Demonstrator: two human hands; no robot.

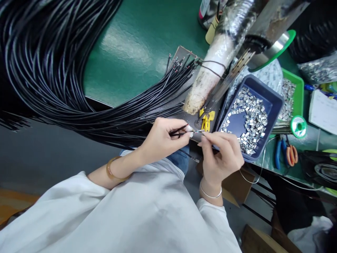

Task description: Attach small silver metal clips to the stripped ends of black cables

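Note:
My left hand (168, 138) pinches the end of a black cable (175, 133), its stripped tip pointing right. Close beside it, my right hand (222, 151) is closed at the fingertips on a small silvery metal connector (201, 131) at the cable's tip; whether it is seated on the wires I cannot tell. A large bundle of black cables (105, 121) runs behind my left hand, with many stripped ends (181, 65) on the bench. Just beyond my fingers lies a yellow tool (207, 119). One more cable end with a metal connector (195, 160) hangs below my hands.
A dark blue tray (275, 102) of small metal connectors stands right of my hands. Behind it are a green tray (298, 84) and a solder spool (298, 126). A wrapped pipe (207, 73) slants down over the green bench (142, 28). Blue-and-orange-handled pliers (285, 153) lie at right.

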